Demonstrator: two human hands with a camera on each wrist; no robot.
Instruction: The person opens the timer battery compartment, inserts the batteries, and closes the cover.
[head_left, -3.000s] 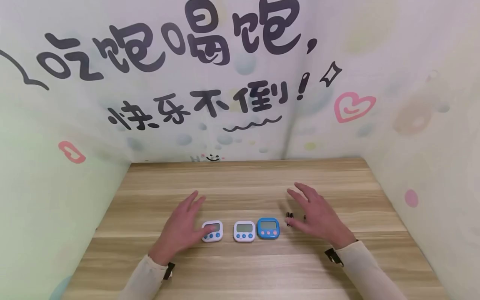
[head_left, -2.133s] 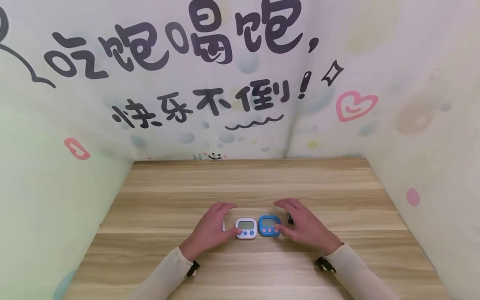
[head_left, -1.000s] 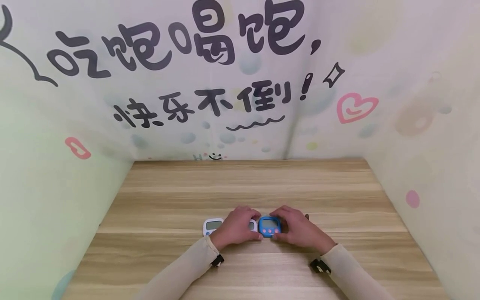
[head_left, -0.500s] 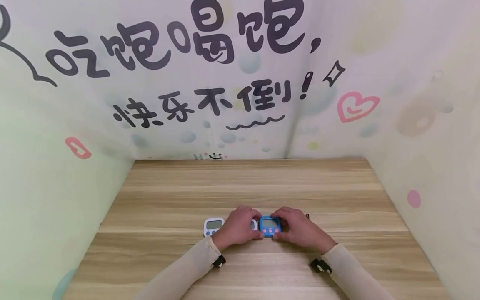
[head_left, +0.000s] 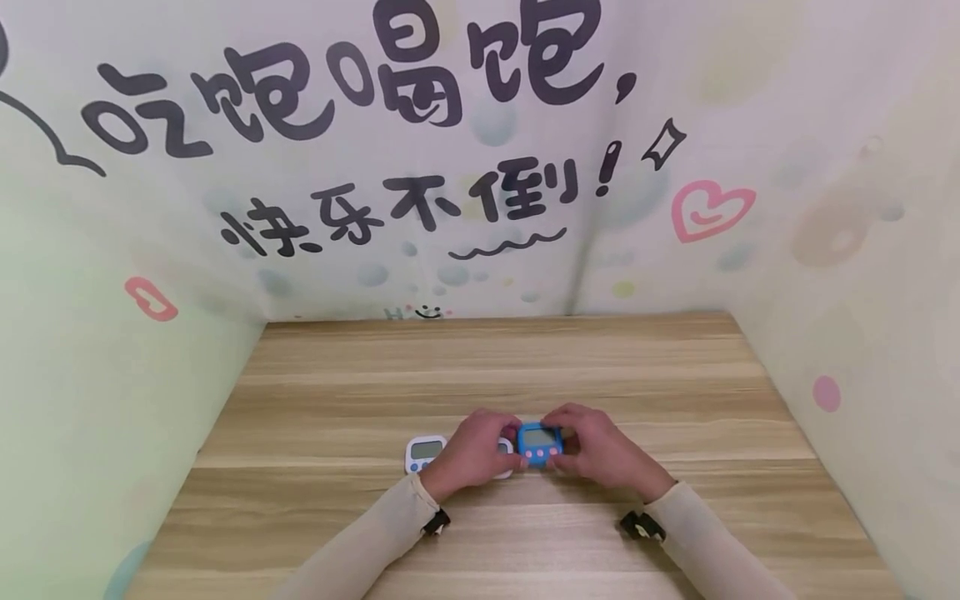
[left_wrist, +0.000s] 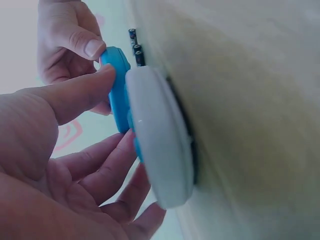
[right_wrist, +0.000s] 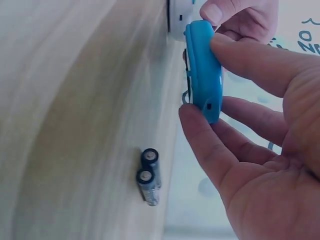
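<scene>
Pinching the blue timer in the fingers of my left hand at nine o'clock and my right hand at three, I am holding it just above the worktop; one white timer is lying partly hidden by my left hand, a second white timer farther out at nine; two batteries are resting at seven o'clock in the right-wrist view.
</scene>
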